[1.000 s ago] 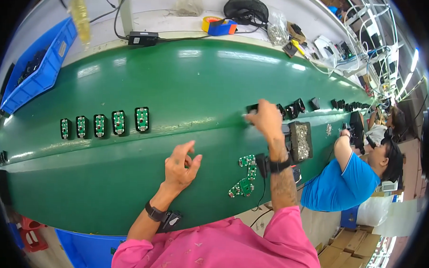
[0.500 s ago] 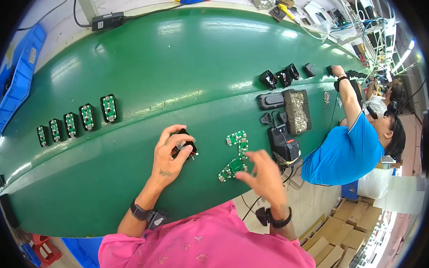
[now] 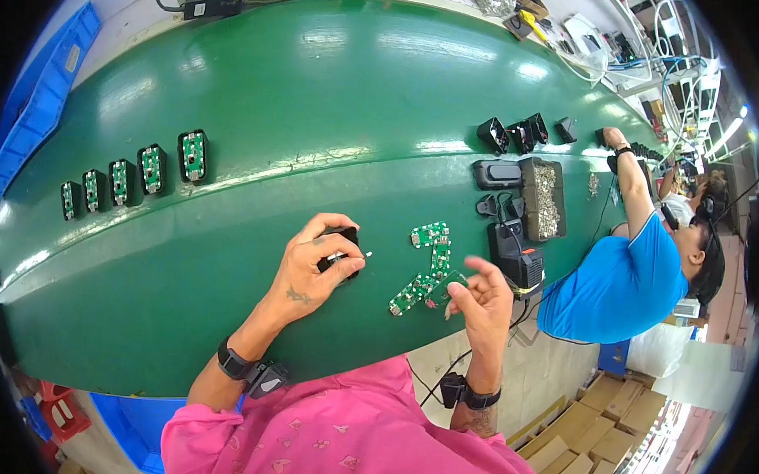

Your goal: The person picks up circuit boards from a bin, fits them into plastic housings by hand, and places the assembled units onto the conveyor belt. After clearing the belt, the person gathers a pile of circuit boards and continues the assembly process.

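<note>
My left hand (image 3: 305,266) is wrapped around a small black plastic housing (image 3: 343,236), with a small white connector sticking out beside the thumb. The inside of the housing is mostly hidden by the fingers. Between the thumb and fingers of my right hand (image 3: 484,306) is a green circuit board (image 3: 447,289), tilted and raised at one edge. Just left of it, several loose green circuit boards (image 3: 430,235) lie on the green table, some touching or overlapping.
Several black housings with green boards (image 3: 193,156) stand in a row at the left. Toward the right are open black housings (image 3: 493,136), a tray of small metal parts (image 3: 545,201) and a black corded device (image 3: 516,257). A co-worker in blue (image 3: 616,283) reaches over the table.
My right hand has closed on a circuit board and lifted it partly off the group. The left hand keeps hold of the black housing. The whole view has shifted slightly.
</note>
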